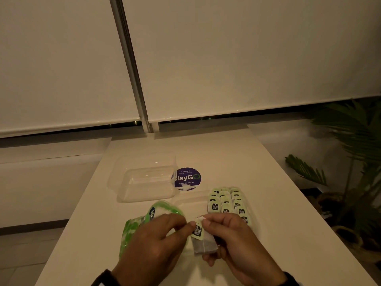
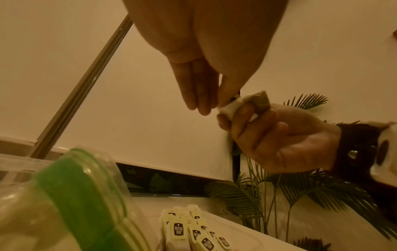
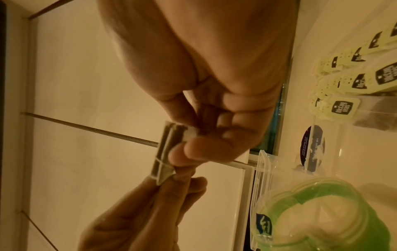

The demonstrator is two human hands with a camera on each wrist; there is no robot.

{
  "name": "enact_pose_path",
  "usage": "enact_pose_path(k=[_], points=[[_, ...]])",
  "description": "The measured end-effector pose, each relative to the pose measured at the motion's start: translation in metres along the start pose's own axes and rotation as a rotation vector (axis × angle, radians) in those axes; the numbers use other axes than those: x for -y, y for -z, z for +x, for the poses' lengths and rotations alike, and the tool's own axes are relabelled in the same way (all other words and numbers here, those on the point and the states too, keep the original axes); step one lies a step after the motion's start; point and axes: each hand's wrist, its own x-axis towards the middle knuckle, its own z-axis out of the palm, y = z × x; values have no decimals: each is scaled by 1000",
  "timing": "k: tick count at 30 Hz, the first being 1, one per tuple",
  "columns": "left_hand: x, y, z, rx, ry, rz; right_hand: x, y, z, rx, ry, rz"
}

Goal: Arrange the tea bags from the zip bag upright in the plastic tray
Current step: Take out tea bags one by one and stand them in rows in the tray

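A white table (image 1: 237, 162) sits in a dim room by closed blinds. Both hands hold one tea bag (image 1: 203, 242) near the front: the right hand (image 1: 233, 246) grips the pouch, the left hand (image 1: 156, 242) pinches its tag. Rows of bags stand, I think, in the clear tray (image 1: 247, 205) to the right. The green zip bag (image 1: 136, 228) lies left. A hard tug could snap the tag's string.

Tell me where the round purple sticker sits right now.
In the head view, the round purple sticker lies on the white table, right of the clear plastic container, behind the tea bag rows.
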Motion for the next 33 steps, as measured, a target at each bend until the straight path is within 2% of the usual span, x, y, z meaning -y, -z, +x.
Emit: enact_pose_path(k=[2, 4, 5, 7, 9, 10, 12, 16, 19, 22, 26, 29, 33], points=[[-6, -1, 1, -2, 35, -69, -1, 1, 0, -14, 18, -63], [-12, 0, 5, -33, 143, -238, -2, 1, 0, -28, 44, -103], [-16, 1, 9, -64, 238, -340, -2, 2, 0, -36, 59, -121], [-22, 0, 17, -127, 521, -543, -2, 2, 0, -69, 86, -146], [-24, -4, 24, -103, 813, -754, -3, 2, 0, -103, 108, -151], [-24, -6, 27, -82, 905, -825, -3, 3, 0, -114, 118, -150], [-22, -9, 31, -45, 1003, -898, -5, 4, -1, -129, 127, -144], [-18, -15, 27, 17, 1061, -932, -14, 13, -3, -129, 99, -173], [-17, -21, 22, 81, 1068, -917, -20, 23, -4, -119, 65, -356], [-17, -28, 22, 143, 1046, -921, -12, 32, -1, -88, 100, -597], [-13, -28, 22, 34, 1014, -789, 15, 52, 29, -100, 170, -815], [-5, -21, 16, -18, 1005, -732, 31, 67, 65, -48, 61, -1009], [-5, -17, 5, -26, 1002, -726, 20, 71, 107, 47, -95, -1297]])
